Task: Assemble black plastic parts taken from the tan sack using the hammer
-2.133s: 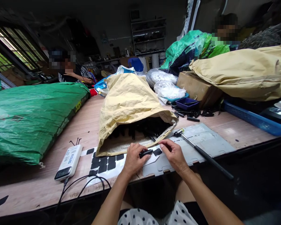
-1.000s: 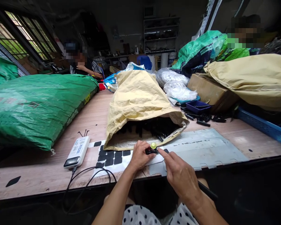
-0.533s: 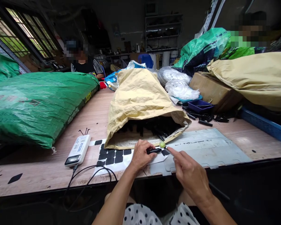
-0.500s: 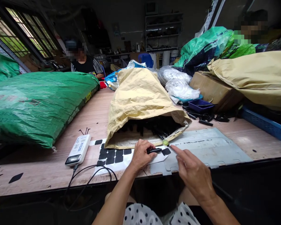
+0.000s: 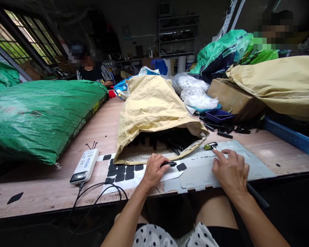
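My left hand point(image 5: 155, 171) is closed around a slim black cylindrical piece point(image 5: 171, 164), whose end sticks out past the fingers. It rests over a white sheet point(image 5: 141, 176) carrying several black rounded-square stickers point(image 5: 120, 169); a single one point(image 5: 181, 167) is at the sheet's right end. On a grey flat board point(image 5: 195, 168) lies a short tool with a yellow-green and black handle point(image 5: 210, 146). The index fingertip of my right hand point(image 5: 231, 171) touches its near end, with thumb and index apart. Ahead of my left hand gapes a tan sack point(image 5: 151, 99) of black pieces point(image 5: 167, 139).
A white boxy device point(image 5: 84, 166) with a cable stands at left, beside a bulging green sack point(image 5: 46, 116). At right are a purple tray point(image 5: 218, 116), loose black parts point(image 5: 224, 134), a blue basket point(image 5: 290, 135) and a cardboard box point(image 5: 234, 97). Two people sit beyond.
My right hand has moved right and slightly away from me; the green-handled tool has shifted from near my left hand onto the grey board. My left hand stays on the black cylindrical piece.
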`<state>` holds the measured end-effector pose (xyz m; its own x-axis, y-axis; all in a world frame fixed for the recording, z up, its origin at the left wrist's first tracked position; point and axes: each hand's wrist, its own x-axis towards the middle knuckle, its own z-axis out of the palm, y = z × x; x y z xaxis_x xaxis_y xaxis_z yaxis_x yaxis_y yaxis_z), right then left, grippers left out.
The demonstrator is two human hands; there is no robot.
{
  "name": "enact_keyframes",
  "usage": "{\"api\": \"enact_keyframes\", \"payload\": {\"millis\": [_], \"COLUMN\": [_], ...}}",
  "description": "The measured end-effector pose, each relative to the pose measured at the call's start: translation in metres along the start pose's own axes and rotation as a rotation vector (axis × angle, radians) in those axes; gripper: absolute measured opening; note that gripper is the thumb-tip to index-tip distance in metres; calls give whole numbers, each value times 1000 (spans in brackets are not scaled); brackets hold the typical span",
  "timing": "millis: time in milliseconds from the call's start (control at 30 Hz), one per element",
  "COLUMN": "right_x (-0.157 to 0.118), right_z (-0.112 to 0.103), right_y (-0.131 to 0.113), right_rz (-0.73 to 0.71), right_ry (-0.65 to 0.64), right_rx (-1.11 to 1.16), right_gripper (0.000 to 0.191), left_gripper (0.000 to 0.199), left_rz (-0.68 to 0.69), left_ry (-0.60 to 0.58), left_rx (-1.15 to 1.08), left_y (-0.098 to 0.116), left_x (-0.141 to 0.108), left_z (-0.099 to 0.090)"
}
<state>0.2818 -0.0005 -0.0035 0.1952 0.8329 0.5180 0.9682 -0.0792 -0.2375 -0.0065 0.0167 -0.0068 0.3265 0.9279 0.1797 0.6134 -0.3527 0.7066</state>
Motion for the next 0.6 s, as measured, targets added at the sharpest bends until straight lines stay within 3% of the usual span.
{"api": "enact_keyframes", "payload": {"millis": [67,167,233,367,600], "right_x": [-3,-5,-5,-2,0], "right_z": [-2,3,10,20,25], "right_y": [-26,-64,-79,-89,-100], "right_rz": [-67,-22,-5,70,155], "right_ry": [-109,-572,-717,-803,-799], "right_rx": [344,873,1037,1129,1063], "right_gripper": [31,39,39,33,28], "left_gripper": [15,17,18,19,20], "left_rz": [9,16,25,30,-23], "left_ry": [-2,-6,-9,-14,-13], "left_rx": [4,6,1,-1,-59], "left_y": [0,1,1,-2,-5], "left_x": [0,0,0,1,1], "left_z": [0,-1,-1,1,0]}}
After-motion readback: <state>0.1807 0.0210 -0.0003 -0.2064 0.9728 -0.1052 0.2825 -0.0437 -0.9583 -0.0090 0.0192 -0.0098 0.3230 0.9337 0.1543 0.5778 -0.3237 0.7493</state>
